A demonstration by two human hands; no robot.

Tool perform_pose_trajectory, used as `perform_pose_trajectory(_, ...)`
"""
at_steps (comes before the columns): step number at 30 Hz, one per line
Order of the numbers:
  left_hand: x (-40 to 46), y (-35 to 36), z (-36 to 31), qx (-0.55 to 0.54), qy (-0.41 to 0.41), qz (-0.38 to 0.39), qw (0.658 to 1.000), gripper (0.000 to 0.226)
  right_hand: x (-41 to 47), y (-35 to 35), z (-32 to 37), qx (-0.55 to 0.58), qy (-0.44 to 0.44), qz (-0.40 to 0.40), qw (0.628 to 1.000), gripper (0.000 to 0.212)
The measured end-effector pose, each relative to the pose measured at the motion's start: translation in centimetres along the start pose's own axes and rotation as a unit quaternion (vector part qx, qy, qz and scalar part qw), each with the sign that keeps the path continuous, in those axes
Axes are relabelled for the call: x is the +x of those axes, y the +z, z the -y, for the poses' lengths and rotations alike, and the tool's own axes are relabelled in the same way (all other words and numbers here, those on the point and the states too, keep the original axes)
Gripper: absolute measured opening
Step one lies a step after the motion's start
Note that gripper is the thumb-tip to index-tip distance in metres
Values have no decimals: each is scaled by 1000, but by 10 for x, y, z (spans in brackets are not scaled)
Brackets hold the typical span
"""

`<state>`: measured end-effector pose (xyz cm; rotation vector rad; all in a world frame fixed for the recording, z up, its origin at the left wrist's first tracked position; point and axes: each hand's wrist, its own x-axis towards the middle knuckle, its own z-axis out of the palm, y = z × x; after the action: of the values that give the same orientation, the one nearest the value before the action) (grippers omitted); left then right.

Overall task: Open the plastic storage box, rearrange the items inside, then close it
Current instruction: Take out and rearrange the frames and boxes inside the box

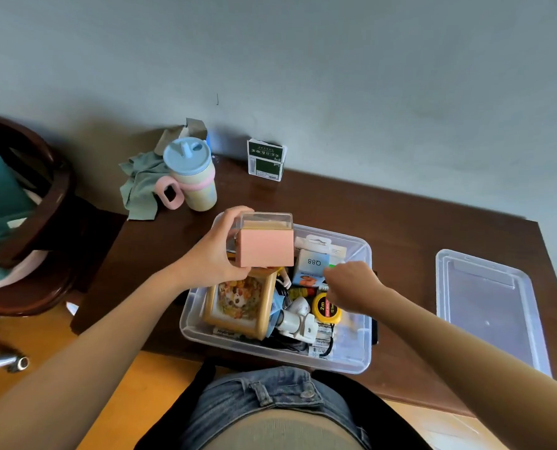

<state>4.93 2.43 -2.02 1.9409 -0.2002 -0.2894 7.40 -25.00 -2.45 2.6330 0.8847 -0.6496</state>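
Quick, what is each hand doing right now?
Left hand: grips the pink box above the storage box.
Right hand: fingers curled inside it; contents unclear.

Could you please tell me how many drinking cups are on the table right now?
1. The lidded cup with a pink handle stands at the table's far left, beside a green cloth. Nothing suggests another, though the storage box is cluttered.

Lidded cup (193, 175), green cloth (140, 187), green carton (265, 160) on desk (400, 216).

Pink box (265, 252) above open storage box (352, 358)
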Motion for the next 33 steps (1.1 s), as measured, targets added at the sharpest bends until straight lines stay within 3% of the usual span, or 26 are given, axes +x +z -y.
perform_pose_trajectory(4,5,-14,0,-14,-27,39,999,94,-7,6,1,-48,3,16,999,28)
perform_pose_trajectory(8,11,-27,-1,35,-53,77,995,92,-4,10,6,-55,17,21,998,26)
perform_pose_trajectory(11,9,-29,-4,85,-57,63,993,93,-3,13,9,-65,34,20,997,29)
perform_pose_trajectory(15,3,-29,-18,119,-77,84,986,119,-2,19,10,-75,42,16,996,32)
perform_pose_trajectory(17,2,-27,-38,149,-16,23,988,114,0,19,9,-71,42,16,996,27)
perform_pose_trajectory(20,3,-8,-68,191,162,-105,963,61,3,16,3,-57,39,13,998,21)
perform_pose_trajectory(21,4,6,-74,184,180,-83,963,41,3,15,0,-54,35,12,998,20)
perform_pose_trajectory(23,6,42,-79,169,134,62,974,17,3,12,-6,-47,27,10,998,17)
perform_pose_trajectory(25,12,79,-68,230,41,216,948,19,4,9,-10,-46,20,10,999,15)
perform_pose_trajectory(26,16,96,-59,274,15,257,927,21,3,8,-12,-46,21,8,999,15)
perform_pose_trajectory(29,32,131,-37,374,-46,261,889,14,3,6,-12,-52,43,-2,998,18)
perform_pose_trajectory(33,48,160,-23,385,-117,222,888,28,2,8,-7,-58,66,-9,996,19)
